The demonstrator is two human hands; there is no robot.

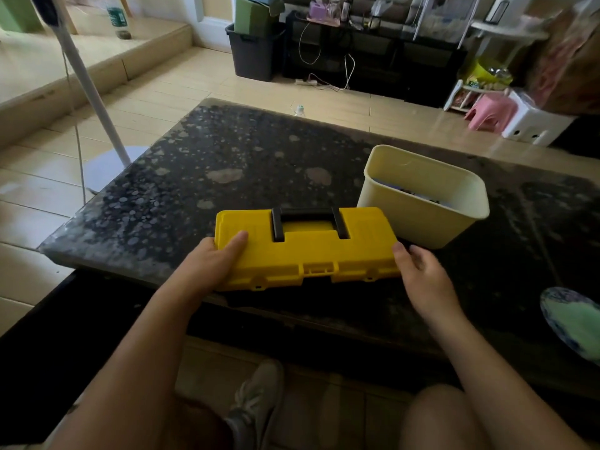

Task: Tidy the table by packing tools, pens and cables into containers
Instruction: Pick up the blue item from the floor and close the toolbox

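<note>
- The yellow toolbox [306, 251], lid closed and black handle [310, 222] folded flat, sits at the near edge of the dark tabletop [227, 157].
- Left hand [216, 263] grips the toolbox's left end, thumb on the lid.
- Right hand [422, 274] touches its right end, fingers loosely curled.
- A cream bin [422, 196] stands just behind the toolbox's right end, holding some items too hidden to identify.

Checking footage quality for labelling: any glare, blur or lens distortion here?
Head view: wide-angle bending at the edges, dim overall; soft window glare on the table; far background slightly blurred; toolbox, left hand and right hand reasonably sharp.
</note>
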